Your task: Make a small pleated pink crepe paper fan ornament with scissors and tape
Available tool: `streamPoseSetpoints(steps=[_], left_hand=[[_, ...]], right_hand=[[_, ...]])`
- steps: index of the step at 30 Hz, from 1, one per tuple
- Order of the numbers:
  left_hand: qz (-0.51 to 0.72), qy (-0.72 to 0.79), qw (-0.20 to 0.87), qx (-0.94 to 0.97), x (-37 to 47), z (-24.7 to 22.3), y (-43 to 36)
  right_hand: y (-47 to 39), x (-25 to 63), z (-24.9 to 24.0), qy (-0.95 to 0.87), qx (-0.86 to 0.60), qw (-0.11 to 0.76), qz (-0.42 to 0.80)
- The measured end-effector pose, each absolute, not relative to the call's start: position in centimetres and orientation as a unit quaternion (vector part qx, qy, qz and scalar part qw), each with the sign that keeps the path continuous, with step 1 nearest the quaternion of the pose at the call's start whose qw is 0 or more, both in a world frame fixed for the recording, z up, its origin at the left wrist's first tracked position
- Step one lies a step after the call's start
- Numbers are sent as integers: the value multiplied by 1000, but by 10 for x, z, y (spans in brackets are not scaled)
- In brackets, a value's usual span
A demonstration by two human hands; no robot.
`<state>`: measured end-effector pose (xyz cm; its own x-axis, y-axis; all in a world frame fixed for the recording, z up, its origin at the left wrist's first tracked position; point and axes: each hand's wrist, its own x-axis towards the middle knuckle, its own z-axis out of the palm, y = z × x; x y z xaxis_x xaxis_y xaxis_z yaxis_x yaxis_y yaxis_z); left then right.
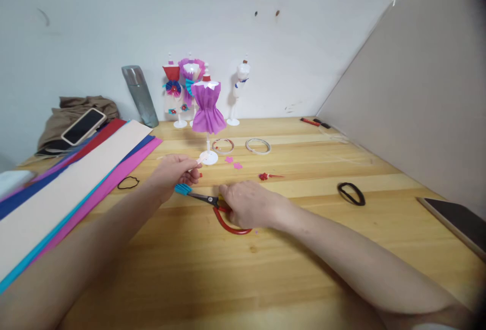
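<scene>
Across the wooden bench (296, 269), both hands are busy! On the left, the left hand (178, 173) has a small pale strip (202, 158) pinched between thumb and fingers, just in front of the round white foot of a dress stand (208, 157) that wears a ruffled purple dress (208, 110). Over on the right, the right hand (246, 203) is curled round the red handles of the scissors (200, 197), one handle loop showing below the palm. Their dark blades point leftward, right up to a pleated blue piece (183, 189) lying beneath the left hand.

Beyond the scissors sits a red flower pin (263, 176), and farther back two pink cutouts (233, 163) lie near a pair of tape rolls (258, 147). Against the wall, three more dress stands (180, 124) line up, with a grey bottle (140, 97) leaning beside them. Down the left side run long paper strips (76, 198) in cream, blue, pink and red, a phone (84, 126) at their far end. Out right, a black hair band (351, 194) lies by itself!
</scene>
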<state>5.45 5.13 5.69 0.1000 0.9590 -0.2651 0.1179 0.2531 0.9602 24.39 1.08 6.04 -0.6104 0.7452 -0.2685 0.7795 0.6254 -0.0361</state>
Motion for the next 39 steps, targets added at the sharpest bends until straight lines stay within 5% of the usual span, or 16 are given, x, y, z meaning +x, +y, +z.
streamPoseSetpoints(steps=[18,23,30,39], left_hand=[[436,556,540,458,28,44,81],[415,570,531,471,34,44,75],[394,583,506,499,49,53,58],[409,552,553,471,49,49,57]], right_hand=[[47,290,80,903,392,77,-159],[45,290,85,896,423,82,-109],[38,272,86,884,452,-119,22],[38,254,62,847,513,-78,117]])
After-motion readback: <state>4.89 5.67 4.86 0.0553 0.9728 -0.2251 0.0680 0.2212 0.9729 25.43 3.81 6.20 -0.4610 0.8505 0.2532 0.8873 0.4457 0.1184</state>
